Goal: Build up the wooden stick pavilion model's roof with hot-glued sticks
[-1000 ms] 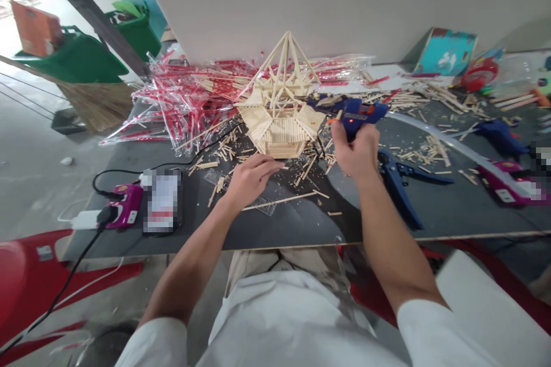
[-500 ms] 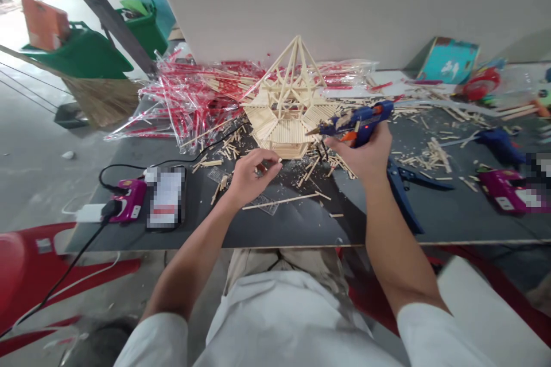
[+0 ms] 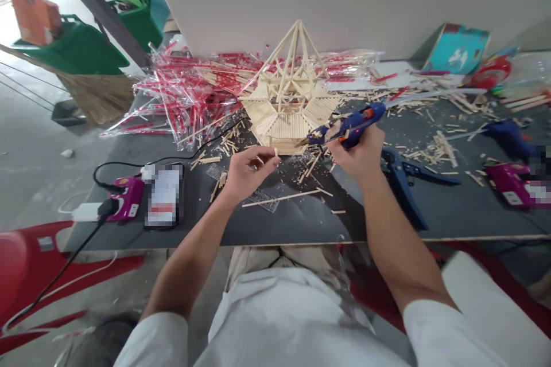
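Just near of the stick model [image 3: 290, 126], the left hand [image 3: 249, 175] pinches a short stick [image 3: 276, 152]; the right hand [image 3: 360, 155] grasps a glue gun [image 3: 353, 128], whose tip [image 3: 303, 141], slipping left, could burn the left hand.

Near the left edge of your table [image 3: 293, 230] you have a phone [image 3: 164, 198], at its far edge on the right a teal box [image 3: 458, 49], and beyond its left edge a broom [image 3: 97, 97], two green bins [image 3: 88, 51], one with an orange box [image 3: 35, 16], and a red chair [image 3: 30, 275] by the near corner.
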The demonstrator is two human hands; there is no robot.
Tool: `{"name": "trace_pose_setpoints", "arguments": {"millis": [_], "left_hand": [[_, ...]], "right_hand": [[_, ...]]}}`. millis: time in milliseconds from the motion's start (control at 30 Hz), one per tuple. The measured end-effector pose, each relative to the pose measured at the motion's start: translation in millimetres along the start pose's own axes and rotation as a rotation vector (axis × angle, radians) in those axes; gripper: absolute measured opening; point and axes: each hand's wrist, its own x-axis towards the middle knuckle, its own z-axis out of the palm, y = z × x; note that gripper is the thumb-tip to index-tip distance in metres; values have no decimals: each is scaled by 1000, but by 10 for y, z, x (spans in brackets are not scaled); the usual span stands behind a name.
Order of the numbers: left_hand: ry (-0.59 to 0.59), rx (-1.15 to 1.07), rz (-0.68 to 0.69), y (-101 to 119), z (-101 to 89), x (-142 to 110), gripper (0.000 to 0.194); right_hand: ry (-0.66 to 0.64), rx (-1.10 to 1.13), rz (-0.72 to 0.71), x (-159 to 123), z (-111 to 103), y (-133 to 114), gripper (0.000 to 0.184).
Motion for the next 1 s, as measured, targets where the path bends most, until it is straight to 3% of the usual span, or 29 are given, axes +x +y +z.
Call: {"name": "trace_pose_setpoints", "arguments": {"millis": [200,567,833,1000], "left_hand": [[-32,60,89,26,-18,27,11],[-19,113,230,32,-49,42,11],[-14,155,244,51,-44,45,10],[-20,168,213,77,-40,41,10]], "right_hand": [[-105,-105,-16,36,-67,-57,22],[-238,-333,-39,15,-82,95,25],[-388,-397,-47,31,-120,47,45],[-411,-390,-11,39,-128,28,46]]}}
